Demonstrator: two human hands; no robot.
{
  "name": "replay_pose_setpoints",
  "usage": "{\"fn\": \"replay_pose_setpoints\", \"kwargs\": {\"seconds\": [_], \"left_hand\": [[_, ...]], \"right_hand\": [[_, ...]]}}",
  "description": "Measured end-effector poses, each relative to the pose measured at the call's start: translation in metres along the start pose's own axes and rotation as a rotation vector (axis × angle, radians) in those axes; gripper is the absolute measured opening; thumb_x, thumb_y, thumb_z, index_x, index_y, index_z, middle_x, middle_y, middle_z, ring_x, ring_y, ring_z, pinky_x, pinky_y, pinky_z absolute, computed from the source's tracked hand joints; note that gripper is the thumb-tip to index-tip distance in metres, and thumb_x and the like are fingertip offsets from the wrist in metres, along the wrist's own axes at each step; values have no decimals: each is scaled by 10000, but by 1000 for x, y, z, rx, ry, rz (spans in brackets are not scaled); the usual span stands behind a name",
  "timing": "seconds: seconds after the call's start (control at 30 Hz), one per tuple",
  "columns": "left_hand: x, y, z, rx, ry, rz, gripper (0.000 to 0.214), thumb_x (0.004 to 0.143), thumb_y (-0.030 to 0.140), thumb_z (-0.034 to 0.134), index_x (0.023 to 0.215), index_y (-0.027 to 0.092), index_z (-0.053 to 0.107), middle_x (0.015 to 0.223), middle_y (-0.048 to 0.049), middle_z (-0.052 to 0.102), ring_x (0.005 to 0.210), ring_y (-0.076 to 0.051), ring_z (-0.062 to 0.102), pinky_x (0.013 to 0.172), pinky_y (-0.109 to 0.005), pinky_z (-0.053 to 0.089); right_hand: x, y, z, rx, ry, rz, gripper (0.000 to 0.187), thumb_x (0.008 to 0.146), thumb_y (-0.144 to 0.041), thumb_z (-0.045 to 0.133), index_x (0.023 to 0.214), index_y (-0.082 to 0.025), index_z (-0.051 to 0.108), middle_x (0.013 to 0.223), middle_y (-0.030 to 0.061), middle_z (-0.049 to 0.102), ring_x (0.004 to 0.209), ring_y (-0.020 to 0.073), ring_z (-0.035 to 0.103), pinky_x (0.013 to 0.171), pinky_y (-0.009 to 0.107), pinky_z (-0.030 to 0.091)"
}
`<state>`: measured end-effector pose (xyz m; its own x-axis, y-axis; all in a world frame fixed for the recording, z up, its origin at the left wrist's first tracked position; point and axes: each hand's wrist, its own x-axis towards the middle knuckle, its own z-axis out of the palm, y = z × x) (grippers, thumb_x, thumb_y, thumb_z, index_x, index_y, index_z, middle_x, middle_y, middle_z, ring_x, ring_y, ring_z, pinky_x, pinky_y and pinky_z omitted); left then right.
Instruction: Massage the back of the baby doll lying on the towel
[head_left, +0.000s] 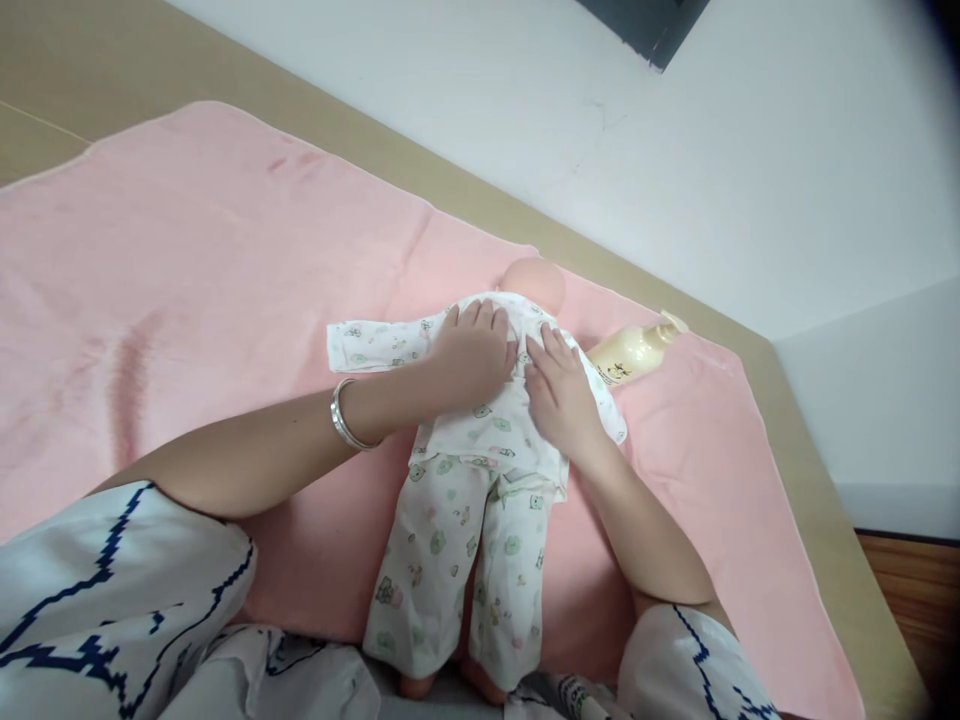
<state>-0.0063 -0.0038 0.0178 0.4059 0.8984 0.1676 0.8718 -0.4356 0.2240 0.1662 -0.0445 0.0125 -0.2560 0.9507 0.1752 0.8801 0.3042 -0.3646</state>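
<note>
A baby doll (531, 283) lies on a pink blanket, its head at the far end and its feet toward me. It wears a white printed top (480, 430) and matching printed trousers (435, 560). My left hand (476, 350) rests on the upper part of the top, fingers stretched out, with a silver bangle (341, 415) on the wrist. Beside it, my right hand (559, 390) lies on the other side of the top, its fingers spread. One sleeve (367, 346) of the top stretches out to the left. The doll's face is not visible.
The pink blanket (225, 260) covers most of a tan surface (315, 100). A cream pump bottle (634, 352) lies on its side right of the doll. A white wall (750, 150) runs along the far side. Part of another printed item (577, 697) shows at the bottom edge.
</note>
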Motion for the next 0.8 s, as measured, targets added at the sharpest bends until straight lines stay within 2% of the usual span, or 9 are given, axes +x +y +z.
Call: {"fn": "replay_pose_setpoints", "kwargs": {"seconds": [0.1, 0.2, 0.33, 0.43, 0.53, 0.6, 0.7, 0.8], "left_hand": [[-14, 15, -8, 9, -89, 67, 565, 1034, 237, 341, 1541, -11, 358, 1624, -223, 351, 1520, -387, 310, 1219, -571, 274], [-23, 23, -14, 21, -134, 123, 551, 1014, 194, 374, 1537, 21, 386, 1634, -190, 348, 1531, -375, 293, 1222, -569, 277], [-18, 17, -17, 5, -143, 140, 552, 1008, 221, 402, 1526, 29, 407, 1627, -185, 368, 1513, -366, 331, 1213, -552, 309], [-6, 5, -15, 1, -143, 155, 550, 1018, 237, 364, 1527, 32, 401, 1622, -185, 379, 1507, -355, 343, 1212, -546, 311], [4, -3, -11, -13, -128, 113, 543, 1035, 243, 274, 1515, 35, 418, 1617, -173, 393, 1496, -348, 358, 1208, -537, 317], [4, -2, -8, -25, -92, 91, 554, 1041, 252, 249, 1520, 20, 402, 1616, -179, 391, 1497, -353, 351, 1209, -532, 315], [-5, 7, -5, -10, -56, 78, 567, 1032, 250, 303, 1540, 6, 365, 1627, -189, 367, 1507, -383, 323, 1204, -543, 314], [-17, 18, -5, 24, -67, 101, 563, 1008, 221, 373, 1536, 28, 389, 1633, -170, 364, 1513, -394, 310, 1216, -530, 299]], "right_hand": [[18, 25, -2, 61, 27, 33, 518, 1045, -429, 303, 1499, -254, 483, 1652, 82, 359, 1560, 268, 279, 1260, 617, 203], [24, 32, -1, 54, 40, 36, 529, 1046, -422, 292, 1525, -252, 439, 1645, 82, 374, 1559, 259, 282, 1255, 617, 217], [10, 10, 0, -23, 43, 56, 551, 1028, -346, 290, 1513, -142, 452, 1649, 153, 346, 1565, 308, 256, 1251, 631, 225], [-5, -11, 0, -39, 37, 41, 527, 988, -270, 348, 1465, -132, 522, 1639, 147, 368, 1565, 333, 246, 1250, 625, 261], [-12, -19, 2, -35, 64, 7, 510, 963, -235, 378, 1423, -138, 578, 1607, 134, 430, 1555, 341, 274, 1246, 614, 294], [-10, -15, 2, -25, 68, -8, 505, 964, -235, 381, 1418, -153, 584, 1597, 122, 446, 1544, 336, 304, 1243, 618, 296], [3, 1, 0, -1, 61, -29, 508, 986, -270, 370, 1452, -164, 542, 1616, 120, 419, 1545, 315, 308, 1248, 615, 276], [17, 18, -2, 37, 54, -56, 478, 1019, -321, 346, 1448, -240, 540, 1605, 80, 446, 1535, 282, 334, 1249, 616, 266]]}}
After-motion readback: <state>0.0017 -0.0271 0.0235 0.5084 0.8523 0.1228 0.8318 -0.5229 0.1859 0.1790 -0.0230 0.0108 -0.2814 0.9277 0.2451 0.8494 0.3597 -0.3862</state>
